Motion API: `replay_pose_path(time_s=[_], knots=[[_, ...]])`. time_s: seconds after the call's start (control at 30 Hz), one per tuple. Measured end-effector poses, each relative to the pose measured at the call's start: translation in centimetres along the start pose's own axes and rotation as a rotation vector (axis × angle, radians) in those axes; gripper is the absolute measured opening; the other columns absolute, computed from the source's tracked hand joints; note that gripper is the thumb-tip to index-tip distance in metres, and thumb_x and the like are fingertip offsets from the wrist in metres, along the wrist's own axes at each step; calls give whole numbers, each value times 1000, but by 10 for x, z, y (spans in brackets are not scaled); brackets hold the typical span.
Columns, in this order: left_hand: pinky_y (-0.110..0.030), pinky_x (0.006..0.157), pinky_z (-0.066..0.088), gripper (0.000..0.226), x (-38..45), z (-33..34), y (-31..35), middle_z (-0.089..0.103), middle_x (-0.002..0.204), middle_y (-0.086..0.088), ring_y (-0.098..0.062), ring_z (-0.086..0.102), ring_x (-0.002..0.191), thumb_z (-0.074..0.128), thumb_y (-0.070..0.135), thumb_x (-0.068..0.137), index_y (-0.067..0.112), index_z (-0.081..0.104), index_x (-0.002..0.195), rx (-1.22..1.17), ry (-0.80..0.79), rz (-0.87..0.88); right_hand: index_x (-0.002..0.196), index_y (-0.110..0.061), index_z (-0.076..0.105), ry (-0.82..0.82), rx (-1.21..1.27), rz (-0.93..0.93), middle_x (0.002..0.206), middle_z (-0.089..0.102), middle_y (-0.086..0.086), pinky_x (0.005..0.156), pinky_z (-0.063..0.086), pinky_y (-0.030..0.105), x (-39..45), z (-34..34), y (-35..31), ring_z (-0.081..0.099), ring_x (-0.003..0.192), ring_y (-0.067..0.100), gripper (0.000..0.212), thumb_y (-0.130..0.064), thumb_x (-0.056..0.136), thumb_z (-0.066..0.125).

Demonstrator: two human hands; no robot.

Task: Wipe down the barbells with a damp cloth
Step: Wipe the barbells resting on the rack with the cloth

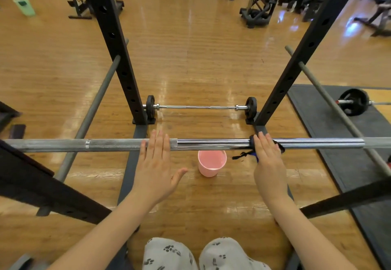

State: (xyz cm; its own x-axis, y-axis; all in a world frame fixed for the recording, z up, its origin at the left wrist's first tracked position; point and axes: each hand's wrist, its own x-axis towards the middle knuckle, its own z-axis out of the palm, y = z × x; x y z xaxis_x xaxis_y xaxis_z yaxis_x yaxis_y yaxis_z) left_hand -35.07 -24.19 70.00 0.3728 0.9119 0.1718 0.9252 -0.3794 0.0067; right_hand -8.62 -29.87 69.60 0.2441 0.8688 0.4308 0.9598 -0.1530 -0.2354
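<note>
A long steel barbell (211,144) lies across the rack in front of me, knurled on the left, smooth and shiny on the right. My left hand (156,164) rests flat on the knurled part with straight fingers. My right hand (267,162) presses a dark cloth (251,143) with a blue edge against the smooth part, fingers straight over it; a frayed end hangs below the bar. A short barbell (198,107) with small black plates lies on the floor between the rack posts. A third barbell with a black plate (354,102) sits on the mat at right.
A pink bucket (212,165) stands on the wooden floor under the bar. Black rack uprights (118,43) rise left and right, with grey safety bars (93,109) slanting along both sides. A dark mat (317,111) lies right. Gym machines fill the background.
</note>
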Motion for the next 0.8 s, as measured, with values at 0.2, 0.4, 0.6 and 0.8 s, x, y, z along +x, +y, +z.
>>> replay_pose_path(time_s=[0.2, 0.4, 0.6, 0.8], knots=[[-41, 115, 0, 90, 0, 3, 4, 29, 150, -26, -36, 16, 141, 8, 68, 93, -5, 21, 144, -10, 14, -22, 127, 4, 55, 3, 74, -180, 131, 56, 20, 110, 25, 44, -2, 13, -39, 51, 122, 37, 69, 21, 62, 71], [-40, 115, 1, 88, 1, 3, 3, 28, 151, -24, -34, 15, 142, 8, 67, 92, -2, 17, 146, -8, 25, -17, 135, -2, 48, -56, 127, 112, 142, 46, 15, 112, 27, 48, 4, -17, 26, 31, 136, 22, 65, 22, 76, 59], [-39, 115, 0, 90, 0, 6, 0, 27, 151, -26, -34, 15, 142, 7, 68, 93, -4, 21, 145, -22, 27, 0, 133, 4, 49, -21, 25, 126, 138, 49, 20, 109, 31, 53, 6, -11, 29, 39, 133, 35, 65, 25, 72, 61], [-37, 115, 0, 88, 1, 2, -2, 28, 150, -28, -36, 17, 141, 7, 64, 94, -6, 24, 144, -35, 33, 29, 134, 1, 50, -78, 15, -30, 139, 49, 17, 109, 24, 49, 4, -11, 39, 40, 133, 33, 70, 23, 70, 65]])
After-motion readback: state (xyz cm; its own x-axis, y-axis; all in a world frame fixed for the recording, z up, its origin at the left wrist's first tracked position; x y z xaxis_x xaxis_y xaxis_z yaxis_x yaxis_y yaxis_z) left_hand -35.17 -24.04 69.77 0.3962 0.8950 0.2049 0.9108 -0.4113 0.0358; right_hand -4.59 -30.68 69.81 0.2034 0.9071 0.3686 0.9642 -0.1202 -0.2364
